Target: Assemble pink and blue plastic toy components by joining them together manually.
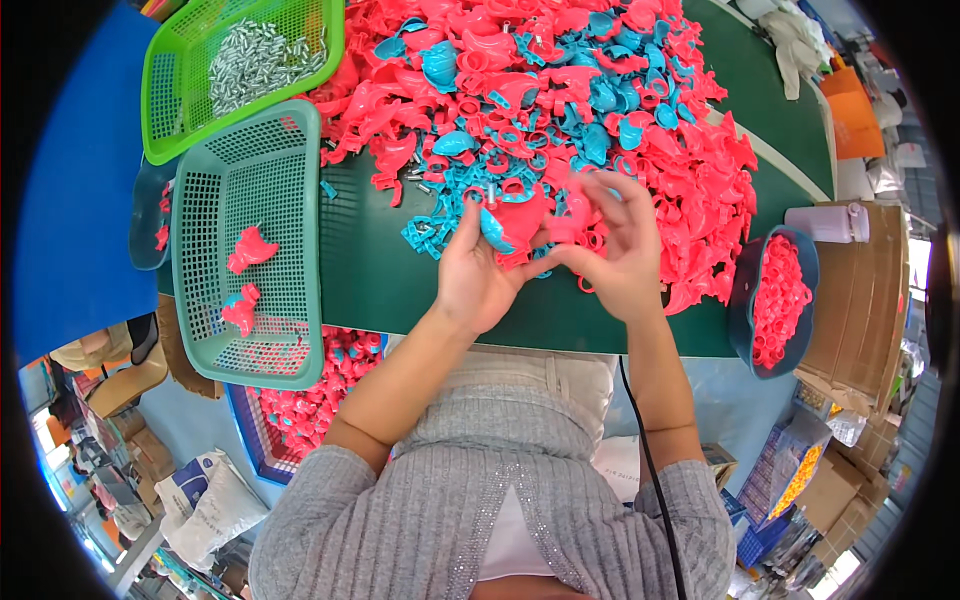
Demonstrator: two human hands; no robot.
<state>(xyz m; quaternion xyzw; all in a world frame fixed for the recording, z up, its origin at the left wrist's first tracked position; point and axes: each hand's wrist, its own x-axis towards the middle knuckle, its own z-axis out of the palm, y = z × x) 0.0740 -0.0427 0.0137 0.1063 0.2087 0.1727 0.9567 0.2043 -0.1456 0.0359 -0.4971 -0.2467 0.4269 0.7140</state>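
My left hand point(474, 282) is closed around a pink and blue plastic shell part point(520, 222), with its thumb along the blue side. My right hand point(622, 242) is closed on a smaller pink plastic piece point(570, 218), slightly blurred, held right beside the shell. The fingertips of both hands almost meet below the parts. Just beyond them spreads a big heap of loose pink shells point(690, 200), mixed with blue shells point(610, 95) and small blue clip-like pieces point(430, 232).
Left of the heap stands a teal basket point(188, 250) with a few pink-and-blue pieces inside. Behind it, a green basket point(155, 110) holds small metal parts point(262, 65). A dark blue tub point(742, 300) of pink rings sits at the right edge of the green table point(370, 290). A cable point(650, 455) hangs in front of me.
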